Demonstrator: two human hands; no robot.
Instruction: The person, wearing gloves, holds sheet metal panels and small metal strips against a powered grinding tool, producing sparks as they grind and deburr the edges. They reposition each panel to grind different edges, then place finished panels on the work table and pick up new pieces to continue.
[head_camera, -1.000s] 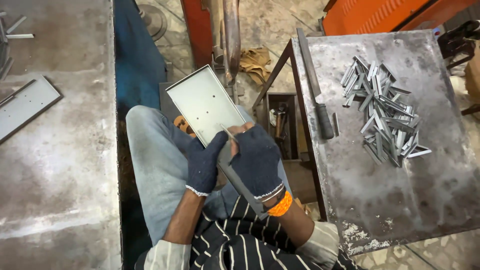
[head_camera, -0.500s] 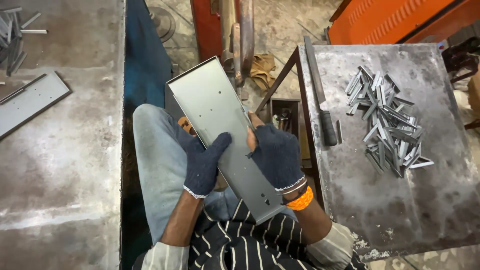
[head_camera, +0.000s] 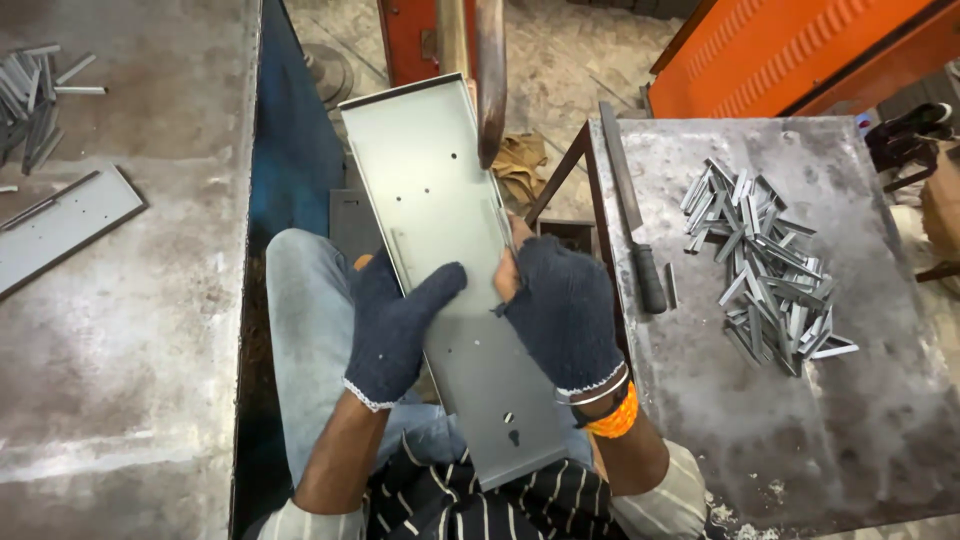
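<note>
A long grey sheet-metal panel (head_camera: 430, 190) with small holes and folded edges lies lengthwise over my lap, its far end pointing away from me. My left hand (head_camera: 395, 320), in a dark knitted glove, grips its left edge with the thumb across the face. My right hand (head_camera: 560, 310), in a fingerless dark glove with an orange wristband, clasps the right edge near the middle. A rusty vertical machine bar (head_camera: 490, 80) stands just over the panel's far right edge.
On the right a worn metal table (head_camera: 800, 440) carries a heap of small bent metal strips (head_camera: 765, 270) and a long file with a black handle (head_camera: 632, 220). The left bench (head_camera: 120, 350) holds another grey panel (head_camera: 60, 225) and several strips (head_camera: 35, 95). Orange machinery (head_camera: 790, 50) stands behind.
The panel has slid forward and away from me, now reaching under the rusty bar. Both hands have shifted along its edges, staying near its middle.
</note>
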